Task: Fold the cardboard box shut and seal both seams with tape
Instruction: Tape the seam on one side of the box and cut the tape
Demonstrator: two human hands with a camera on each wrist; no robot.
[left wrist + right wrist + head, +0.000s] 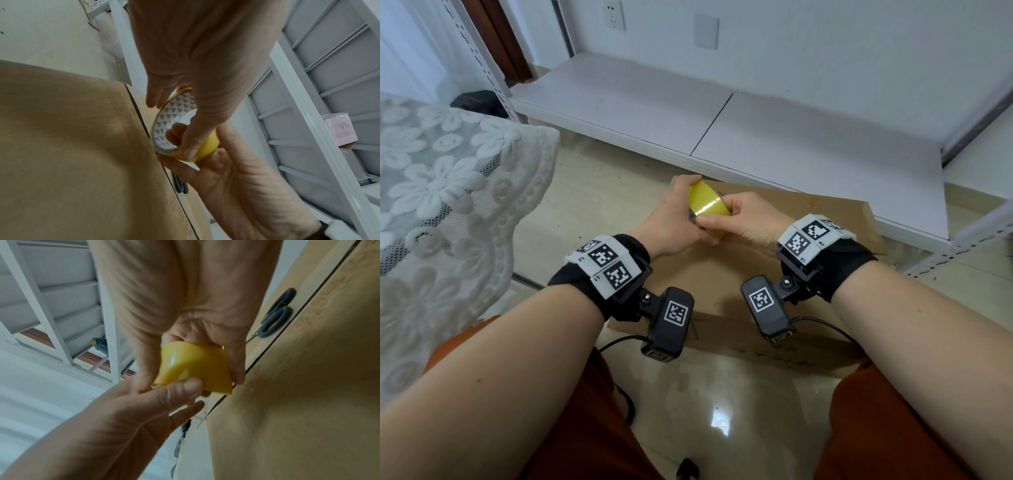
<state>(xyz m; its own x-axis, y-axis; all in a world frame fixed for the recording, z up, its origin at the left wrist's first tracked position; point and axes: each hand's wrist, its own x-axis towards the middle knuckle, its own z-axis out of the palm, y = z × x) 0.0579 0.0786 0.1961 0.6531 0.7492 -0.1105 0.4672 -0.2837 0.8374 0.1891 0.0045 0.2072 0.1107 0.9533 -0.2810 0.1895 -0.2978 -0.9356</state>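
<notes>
Your forearms and wrist cameras cover the near part of the cardboard box (763,219), and its near wall shows only in part below them. The loose end of the tape cannot be made out in any view. The scissors (276,313) lie on the box top beside the centre seam; your hands hide them in the head view, and only the black handles read clearly from the right wrist.

The box stands on the floor (592,192) in front of the low white shelf (722,113), with its top flaps folded down. Its contents are not visible.

Your left hand (676,222) and right hand (741,219) both grip the yellow tape roll (709,205), held just above the box top near the seam. The left thumb presses the outer yellow band, with the other left fingers (151,99) reaching around the roll. The right fingers (236,368) curl narrowly around the roll's edges
</notes>
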